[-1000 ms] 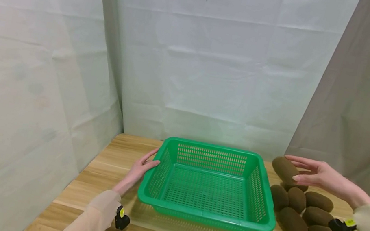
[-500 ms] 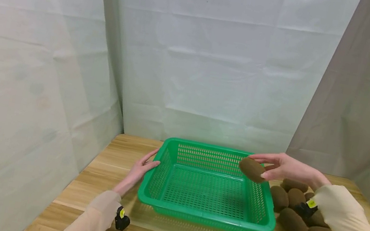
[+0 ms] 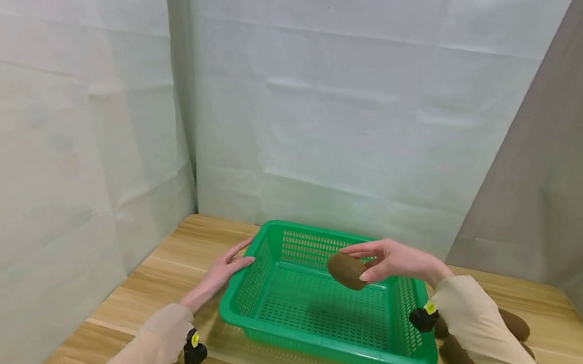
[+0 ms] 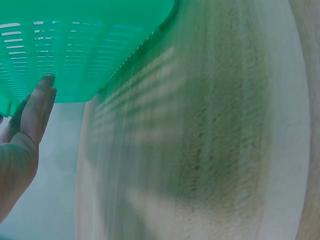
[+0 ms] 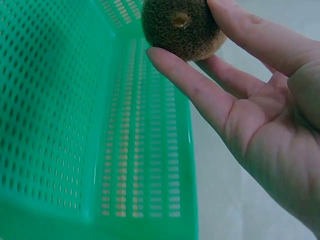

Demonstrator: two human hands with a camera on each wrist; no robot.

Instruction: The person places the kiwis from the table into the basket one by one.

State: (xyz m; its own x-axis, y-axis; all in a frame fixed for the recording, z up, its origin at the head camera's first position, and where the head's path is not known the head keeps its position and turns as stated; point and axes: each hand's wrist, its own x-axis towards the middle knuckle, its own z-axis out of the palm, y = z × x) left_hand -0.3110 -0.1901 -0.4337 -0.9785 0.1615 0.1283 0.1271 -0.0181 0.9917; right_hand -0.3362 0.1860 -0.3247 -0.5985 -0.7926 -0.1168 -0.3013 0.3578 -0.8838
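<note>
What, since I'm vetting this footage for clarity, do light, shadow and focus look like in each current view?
Head: fairly even light, a soft shadow on the floor of the green basket below the kiwi. Left wrist: hazy tabletop with striped shadow, dim left hand. Right wrist: the kiwi's fuzz looks crisp, the backdrop pale and soft.

a kiwi (image 3: 347, 271) is above the basket (image 3: 322, 342), other kiwis (image 3: 459, 358) right of it on the table (image 3: 144, 286).
</note>
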